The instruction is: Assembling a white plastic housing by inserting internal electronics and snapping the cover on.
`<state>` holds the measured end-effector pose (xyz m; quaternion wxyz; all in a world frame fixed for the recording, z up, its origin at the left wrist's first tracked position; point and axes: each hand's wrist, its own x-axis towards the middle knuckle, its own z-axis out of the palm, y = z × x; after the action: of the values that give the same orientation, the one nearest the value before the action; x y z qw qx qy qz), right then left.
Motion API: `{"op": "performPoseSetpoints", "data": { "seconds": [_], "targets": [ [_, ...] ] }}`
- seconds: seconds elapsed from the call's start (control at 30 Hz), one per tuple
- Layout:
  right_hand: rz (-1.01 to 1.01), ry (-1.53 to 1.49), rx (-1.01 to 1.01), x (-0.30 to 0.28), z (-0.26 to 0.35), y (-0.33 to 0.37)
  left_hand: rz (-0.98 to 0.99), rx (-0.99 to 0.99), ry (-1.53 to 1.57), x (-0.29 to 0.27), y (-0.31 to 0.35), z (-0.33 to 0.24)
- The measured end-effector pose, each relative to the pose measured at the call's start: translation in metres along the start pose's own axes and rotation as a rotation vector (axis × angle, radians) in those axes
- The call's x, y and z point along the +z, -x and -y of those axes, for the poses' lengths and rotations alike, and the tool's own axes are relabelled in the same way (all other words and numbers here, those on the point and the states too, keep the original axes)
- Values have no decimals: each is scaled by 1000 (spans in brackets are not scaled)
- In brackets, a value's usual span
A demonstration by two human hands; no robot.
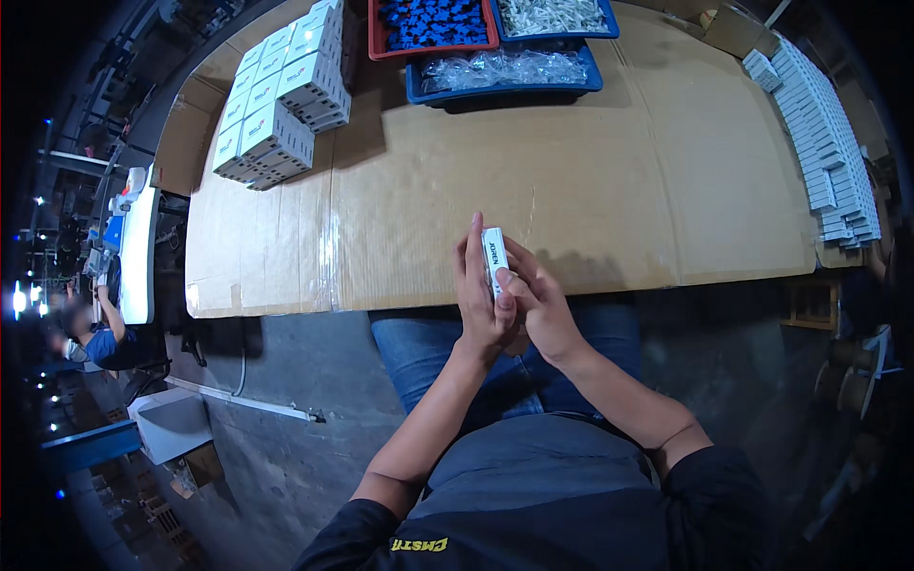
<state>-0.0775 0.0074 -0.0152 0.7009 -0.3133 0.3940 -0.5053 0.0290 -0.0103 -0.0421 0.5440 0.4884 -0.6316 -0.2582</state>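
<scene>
Between my two hands, just over the table's near edge, is a small white box (493, 249) with dark print on its face. My left hand (481, 305) wraps its left side, the fingers pointing up along it. From the right, my right hand (538, 309) closes round the box, its thumb lying across the lower front. The box stands roughly lengthwise, pointing away from me. Its lower end and back are hidden by my fingers and palms.
White boxes (271, 133) are stacked at the table's left. Beyond the cardboard-covered table (457, 200) sit a red tray (375, 38) of blue parts, a blue tray (416, 90) of clear plastic pieces and another of white parts. Small white boxes (819, 143) line the right edge. A person (105, 338) sits far left.
</scene>
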Motion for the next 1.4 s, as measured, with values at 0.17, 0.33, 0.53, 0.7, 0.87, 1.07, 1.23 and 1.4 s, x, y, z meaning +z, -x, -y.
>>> {"op": "performPoseSetpoints", "data": {
  "seconds": [0.17, 0.33, 0.53, 0.7, 0.87, 1.07, 1.23, 1.4],
  "targets": [
    [-71, 77, 10, 10, 2, 8, -19, 89, 44, -4, 0, 5],
    [-8, 169, -77, 7, -6, 12, -78, 70, 13, -1, 3, 8],
    [-9, 303, -83, 5, 0, 19, -103, 83, 29, 0, 1, 3],
    [-56, 197, -90, 5, -1, 20, -111, 117, 17, 1, 1, 2],
    [-77, 276, -194, 1, -1, 23, -131, -72, 201, -2, -6, -11],
    [72, 270, -29, -12, 10, 8, -107, -412, 551, -2, -6, -12],
    [60, 951, -447, -20, 16, 5, -67, -659, 760, -11, -13, -17],
    [90, 689, -408, -35, 12, -11, -8, -947, 837, -8, -15, -34]
  ]
}}
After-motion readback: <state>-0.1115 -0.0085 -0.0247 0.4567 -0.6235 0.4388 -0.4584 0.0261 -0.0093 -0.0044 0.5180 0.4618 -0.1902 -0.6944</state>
